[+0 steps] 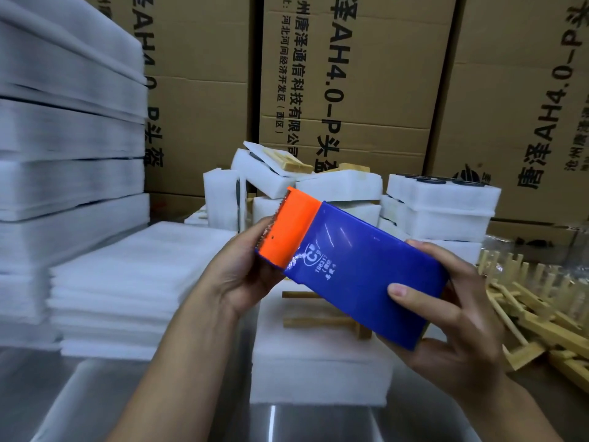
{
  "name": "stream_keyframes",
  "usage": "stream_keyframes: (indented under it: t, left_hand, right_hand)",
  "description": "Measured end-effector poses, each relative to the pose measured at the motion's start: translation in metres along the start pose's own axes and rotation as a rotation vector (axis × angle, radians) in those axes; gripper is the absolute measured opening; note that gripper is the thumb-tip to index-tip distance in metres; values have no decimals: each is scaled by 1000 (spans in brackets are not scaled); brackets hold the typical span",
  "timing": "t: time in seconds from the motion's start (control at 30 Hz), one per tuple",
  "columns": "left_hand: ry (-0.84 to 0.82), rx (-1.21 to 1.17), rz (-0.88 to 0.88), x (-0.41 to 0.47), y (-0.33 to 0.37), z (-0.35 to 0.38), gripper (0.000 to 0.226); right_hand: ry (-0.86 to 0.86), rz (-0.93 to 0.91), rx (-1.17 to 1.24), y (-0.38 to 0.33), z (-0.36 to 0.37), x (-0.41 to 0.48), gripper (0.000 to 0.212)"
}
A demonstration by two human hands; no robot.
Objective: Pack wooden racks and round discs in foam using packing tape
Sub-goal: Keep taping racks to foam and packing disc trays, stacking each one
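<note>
A person holds a blue tape dispenser point(360, 275) in both hands above a steel worktable point(127, 397). The dispenser is tilted, its long axis running from upper left to lower right. Its orange cutter head point(287, 231), with the serrated edge, points up, left and away from the person. The left hand point(242, 275) grips the orange end from the left side with its fingers curled beneath. The right hand point(462, 320) clasps the blue rear end, with the thumb flat on the printed face and the fingers wrapped over the far edge.

Directly below the dispenser, a wooden rack point(318, 322) lies on a white foam block point(318, 368), and the tool partly hides it. A low stack of foam sheets point(127, 282) sits just left of the block, and taller foam stacks point(63, 154) rise at far left. Loose wooden racks point(541, 298) are heaped at right. Behind the dispenser stand foam-wrapped bundles point(439, 205), and one of them shows dark round discs point(427, 179) at its top. Printed cardboard cartons point(350, 74) line the back.
</note>
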State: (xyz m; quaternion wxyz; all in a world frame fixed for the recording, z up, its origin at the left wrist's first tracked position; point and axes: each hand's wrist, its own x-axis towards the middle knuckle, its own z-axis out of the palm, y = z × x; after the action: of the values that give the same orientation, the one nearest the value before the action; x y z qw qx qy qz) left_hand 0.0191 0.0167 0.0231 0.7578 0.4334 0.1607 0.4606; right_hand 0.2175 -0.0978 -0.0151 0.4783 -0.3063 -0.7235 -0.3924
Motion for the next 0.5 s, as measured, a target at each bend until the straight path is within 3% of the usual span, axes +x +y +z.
stream_keyframes:
  t: [0.17, 0.3, 0.5]
  left_hand:
    - [64, 48, 51, 2, 1, -4, 33]
    - [-4, -7, -42, 0, 5, -3, 50]
    - [-15, -12, -152, -5, 6, -7, 19]
  right_hand:
    - [-30, 13, 21, 0, 0, -1, 44]
    - [1, 38, 35, -1, -2, 1, 43]
    - [-20, 11, 48, -3, -3, 1, 45]
